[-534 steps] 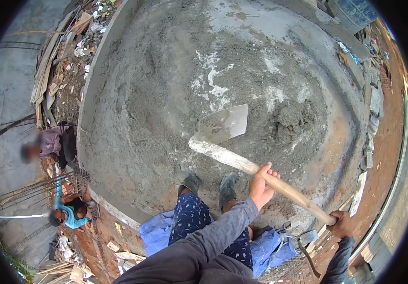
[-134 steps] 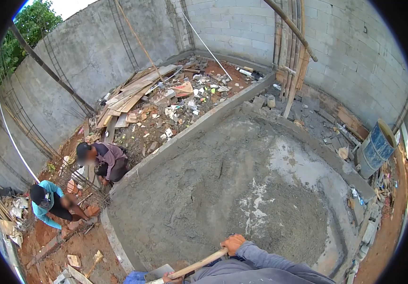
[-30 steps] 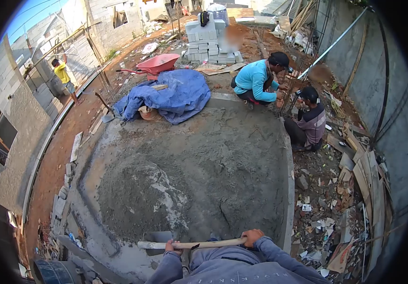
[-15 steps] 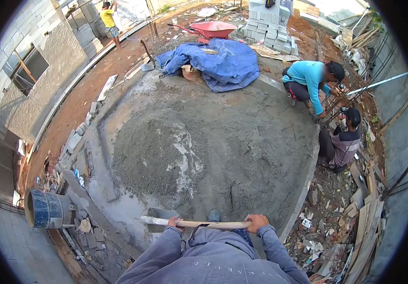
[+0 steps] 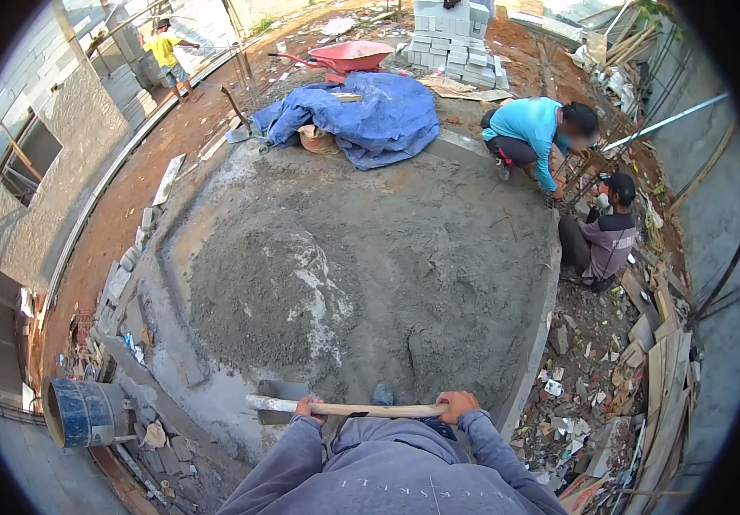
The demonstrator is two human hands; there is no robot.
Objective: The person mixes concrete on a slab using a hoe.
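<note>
1. Hoe handle [image 5: 348, 409] lies level across the body, blade [image 5: 280, 396] low at the left over the mortar heap [image 5: 301, 292].
2. Left hand [image 5: 308, 407] and right hand [image 5: 457, 405] clasp it wide apart, for leverage.

The person wears a grey long-sleeved sweatshirt [image 5: 387, 476] of soft, slightly faded cloth. Pale capital letters run in a curved line across the sweatshirt's chest, too small to read. Just above that lettering the fabric bunches into loose folds. Both sleeves end in ribbed cuffs at the wrists, beyond which the left hand [image 5: 308, 407] and the right hand [image 5: 458, 403] are bare, without gloves. Further above the lettering, between the sleeves, shows a strip of dark blue trousers [image 5: 438, 425] and a grey boot [image 5: 383, 393].
</note>
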